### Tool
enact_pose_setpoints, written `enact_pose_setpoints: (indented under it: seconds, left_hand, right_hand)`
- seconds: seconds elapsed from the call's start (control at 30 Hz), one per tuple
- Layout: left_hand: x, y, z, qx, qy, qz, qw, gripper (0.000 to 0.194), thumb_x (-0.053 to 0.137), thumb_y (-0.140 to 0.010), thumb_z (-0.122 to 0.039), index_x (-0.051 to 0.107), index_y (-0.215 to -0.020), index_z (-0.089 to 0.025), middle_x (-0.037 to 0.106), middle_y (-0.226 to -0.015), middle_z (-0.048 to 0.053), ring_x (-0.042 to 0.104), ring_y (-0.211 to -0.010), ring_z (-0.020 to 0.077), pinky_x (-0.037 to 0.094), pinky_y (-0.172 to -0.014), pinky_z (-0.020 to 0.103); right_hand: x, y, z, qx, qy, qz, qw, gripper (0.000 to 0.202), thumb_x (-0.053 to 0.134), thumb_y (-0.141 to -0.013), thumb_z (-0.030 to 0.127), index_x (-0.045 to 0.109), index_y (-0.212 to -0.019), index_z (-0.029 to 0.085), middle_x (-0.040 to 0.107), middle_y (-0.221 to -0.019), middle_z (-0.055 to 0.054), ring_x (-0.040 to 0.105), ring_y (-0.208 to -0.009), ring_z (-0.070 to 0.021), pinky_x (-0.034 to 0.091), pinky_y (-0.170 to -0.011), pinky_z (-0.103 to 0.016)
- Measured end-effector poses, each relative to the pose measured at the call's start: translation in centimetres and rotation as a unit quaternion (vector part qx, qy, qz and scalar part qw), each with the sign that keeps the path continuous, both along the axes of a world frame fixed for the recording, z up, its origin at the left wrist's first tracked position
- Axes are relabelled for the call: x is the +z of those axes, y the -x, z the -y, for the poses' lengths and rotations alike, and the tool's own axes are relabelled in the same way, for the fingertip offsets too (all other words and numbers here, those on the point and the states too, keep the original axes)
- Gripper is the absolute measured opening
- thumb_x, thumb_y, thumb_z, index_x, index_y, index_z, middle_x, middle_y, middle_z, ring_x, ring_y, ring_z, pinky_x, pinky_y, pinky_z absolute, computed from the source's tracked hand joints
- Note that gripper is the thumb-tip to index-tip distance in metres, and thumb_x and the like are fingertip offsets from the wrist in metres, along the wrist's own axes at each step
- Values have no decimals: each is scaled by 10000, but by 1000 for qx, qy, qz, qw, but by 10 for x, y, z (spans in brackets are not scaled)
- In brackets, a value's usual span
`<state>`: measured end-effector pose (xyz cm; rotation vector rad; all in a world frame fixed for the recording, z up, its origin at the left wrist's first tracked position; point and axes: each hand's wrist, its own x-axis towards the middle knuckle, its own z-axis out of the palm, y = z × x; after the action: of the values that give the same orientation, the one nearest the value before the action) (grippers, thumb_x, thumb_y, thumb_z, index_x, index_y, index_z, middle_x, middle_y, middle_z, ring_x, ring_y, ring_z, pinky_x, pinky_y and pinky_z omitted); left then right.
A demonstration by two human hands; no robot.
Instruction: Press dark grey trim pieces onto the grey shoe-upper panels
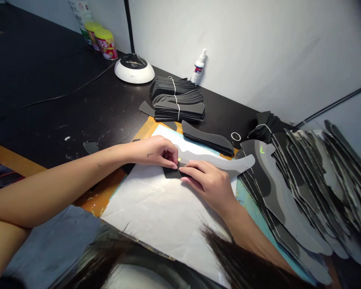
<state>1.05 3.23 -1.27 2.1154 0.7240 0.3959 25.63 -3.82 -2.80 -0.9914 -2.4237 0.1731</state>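
Observation:
A light grey curved cut-out piece (221, 161) lies on the white paper sheet (144, 196), with a small yellow-green mark showing between my hands. Over its lower left end sits a dark grey flat piece (171, 173), partly hidden by my fingers. My left hand (161, 151) is closed, thumb and index finger pinched at the dark piece's upper edge. From the right, my right hand (207, 180) grips the same dark piece, its fingertips close to my left thumb.
Bundled dark cut-outs (180, 110) stand at the back, near a loose stack (209, 138). A pile of grey layered pieces (276, 192) fills the right side. A white spray bottle (199, 66), a lamp base (134, 70) and yellow-lidded tubs (106, 43) stand by the wall.

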Motion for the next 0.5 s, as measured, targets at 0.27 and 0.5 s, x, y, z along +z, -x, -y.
enact_pose_setpoints:
  seconds: [0.27,0.5]
  left_hand:
    - [1,0,0,-5,-7,-9,1000,156,725,-886,-313,757,-896,-160,691,-774,37,609,-668,123,449,-603,193]
    - [2,-1,1,-11,-17,-9,1000,141,714,-886,-286,757,-900,-152,702,-791,48,613,-686,133,449,-615,203]
  right_hand:
    - [-1,-1,-1,0,4,-1,1000,211,606,-996,382,752,-1080,255,764,-1079,-30,709,-997,-190,527,-782,-283]
    - [-1,-1,-2,7,5,-6,1000,201,628,-983,367,761,-1070,244,765,-1071,-26,710,-1004,-196,537,-802,-289]
